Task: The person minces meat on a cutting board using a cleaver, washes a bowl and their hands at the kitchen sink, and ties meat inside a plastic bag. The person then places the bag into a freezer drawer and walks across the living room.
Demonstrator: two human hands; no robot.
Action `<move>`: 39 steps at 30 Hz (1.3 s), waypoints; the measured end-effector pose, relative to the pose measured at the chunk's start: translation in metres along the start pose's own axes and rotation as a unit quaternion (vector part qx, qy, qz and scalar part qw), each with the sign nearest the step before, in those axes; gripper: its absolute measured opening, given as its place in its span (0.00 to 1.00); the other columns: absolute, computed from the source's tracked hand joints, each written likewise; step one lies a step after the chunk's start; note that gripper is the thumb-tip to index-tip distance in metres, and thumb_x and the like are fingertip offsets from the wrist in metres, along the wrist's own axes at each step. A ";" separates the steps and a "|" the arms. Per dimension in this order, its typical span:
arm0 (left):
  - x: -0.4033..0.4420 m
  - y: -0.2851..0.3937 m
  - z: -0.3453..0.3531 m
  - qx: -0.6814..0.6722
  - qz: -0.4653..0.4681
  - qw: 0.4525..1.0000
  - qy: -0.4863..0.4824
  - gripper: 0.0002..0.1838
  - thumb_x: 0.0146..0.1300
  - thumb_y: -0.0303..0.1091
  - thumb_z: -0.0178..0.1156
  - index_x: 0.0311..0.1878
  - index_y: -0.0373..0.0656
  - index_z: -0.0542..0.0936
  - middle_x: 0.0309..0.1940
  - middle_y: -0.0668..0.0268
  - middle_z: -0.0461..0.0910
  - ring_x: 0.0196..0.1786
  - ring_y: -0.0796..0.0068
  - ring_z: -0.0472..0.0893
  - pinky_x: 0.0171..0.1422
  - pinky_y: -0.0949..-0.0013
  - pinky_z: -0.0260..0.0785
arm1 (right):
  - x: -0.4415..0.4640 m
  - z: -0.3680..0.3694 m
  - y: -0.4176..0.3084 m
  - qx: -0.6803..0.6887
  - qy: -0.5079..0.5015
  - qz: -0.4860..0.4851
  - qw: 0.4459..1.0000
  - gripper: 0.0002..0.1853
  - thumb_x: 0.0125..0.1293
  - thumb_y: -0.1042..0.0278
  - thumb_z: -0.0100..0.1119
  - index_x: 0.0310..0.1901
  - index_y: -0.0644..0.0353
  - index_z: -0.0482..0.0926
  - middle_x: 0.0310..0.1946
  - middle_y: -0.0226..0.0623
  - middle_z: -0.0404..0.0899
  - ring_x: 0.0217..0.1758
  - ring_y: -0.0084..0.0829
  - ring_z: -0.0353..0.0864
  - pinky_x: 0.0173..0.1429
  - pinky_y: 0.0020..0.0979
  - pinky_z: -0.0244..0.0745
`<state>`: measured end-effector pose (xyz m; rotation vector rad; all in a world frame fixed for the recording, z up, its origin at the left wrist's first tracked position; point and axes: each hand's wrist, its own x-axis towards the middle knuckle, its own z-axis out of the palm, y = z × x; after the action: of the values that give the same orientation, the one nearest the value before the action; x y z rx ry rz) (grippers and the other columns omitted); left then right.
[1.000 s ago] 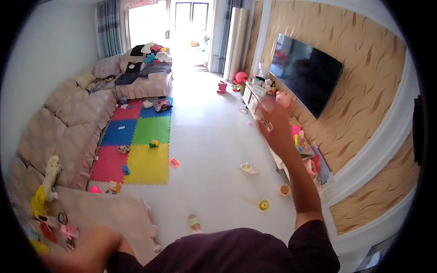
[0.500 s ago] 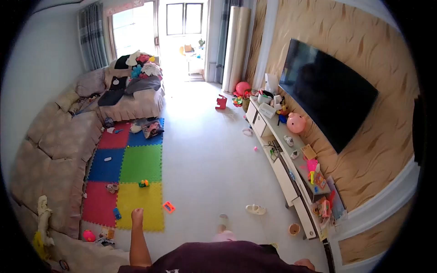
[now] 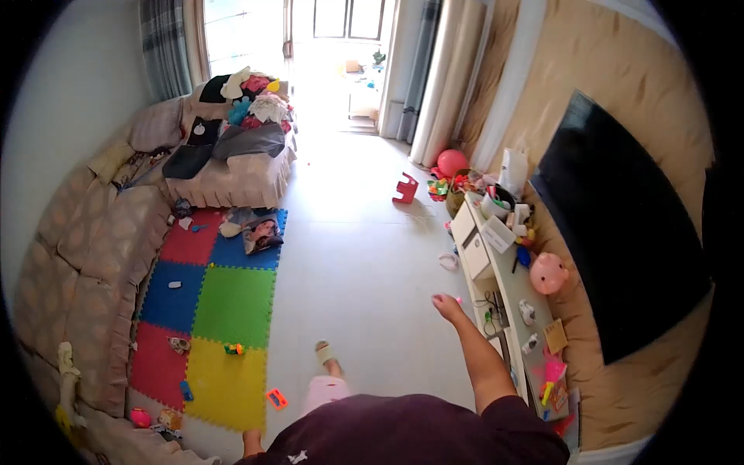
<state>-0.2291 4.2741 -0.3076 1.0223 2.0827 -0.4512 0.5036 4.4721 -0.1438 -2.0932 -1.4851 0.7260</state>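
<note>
My right hand [image 3: 446, 307] is stretched forward over the pale floor, left of the low TV cabinet [image 3: 482, 263]. Its fingers look curled together, and nothing shows in them. At the bottom edge, my left hand [image 3: 252, 442] is only partly visible beside my dark shirt, near the yellow foam tile [image 3: 226, 387]; its fingers cannot be made out. My foot in a light slipper [image 3: 322, 353] is ahead of me on the floor. An orange-red toy [image 3: 277, 399] lies just off the mat, between my left hand and that foot.
Toys and a cushion [image 3: 262, 234] are scattered on the coloured foam mat [image 3: 232, 306]. A long sofa [image 3: 93, 256] lines the left, with piled clothes [image 3: 260, 108] at its far end. A small red stool [image 3: 404, 189] stands ahead. The TV [image 3: 620, 232] hangs at right.
My right hand has swung forward into view, while my left hand has drawn back toward the bottom edge. I have stepped ahead, and the view has shifted toward the cabinet and stool.
</note>
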 end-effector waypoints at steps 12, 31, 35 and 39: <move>0.195 0.443 -0.264 -0.065 0.145 0.974 0.161 0.17 0.62 0.42 0.49 0.43 0.45 0.84 0.45 0.51 0.83 0.50 0.45 0.80 0.52 0.50 0.73 | 0.188 0.005 0.172 -0.105 -0.137 0.150 0.974 0.13 0.60 0.60 0.55 0.37 0.61 0.81 0.29 0.43 0.81 0.32 0.36 0.79 0.41 0.35 0.76; 0.312 0.806 -0.353 0.014 0.004 1.000 -0.001 0.17 0.53 0.39 0.58 0.43 0.38 0.81 0.42 0.46 0.81 0.47 0.45 0.81 0.51 0.50 0.72 | 0.941 -0.134 0.036 -0.072 -0.070 -0.023 0.995 0.21 0.62 0.53 0.54 0.49 0.61 0.81 0.44 0.48 0.83 0.49 0.44 0.82 0.55 0.37 0.74; 0.363 0.897 -0.396 -0.023 -0.038 0.999 -0.009 0.20 0.58 0.40 0.54 0.49 0.38 0.78 0.46 0.46 0.80 0.49 0.45 0.80 0.54 0.51 0.71 | 1.087 -0.128 -0.062 -0.002 -0.084 -0.044 0.996 0.19 0.63 0.59 0.57 0.50 0.62 0.80 0.41 0.44 0.85 0.43 0.34 0.84 0.49 0.32 0.77; 0.451 1.044 -0.490 -0.064 -0.009 0.997 0.034 0.22 0.63 0.41 0.51 0.56 0.37 0.75 0.49 0.46 0.79 0.51 0.45 0.79 0.56 0.51 0.70 | 1.184 -0.098 -0.004 -0.060 -0.142 -0.032 0.988 0.19 0.63 0.54 0.56 0.50 0.57 0.81 0.37 0.42 0.84 0.38 0.34 0.83 0.45 0.34 0.77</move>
<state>0.1814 5.4419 -0.3158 0.9570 2.1533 -0.2919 0.8899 5.5907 -0.2444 -2.0842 -1.7799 0.9637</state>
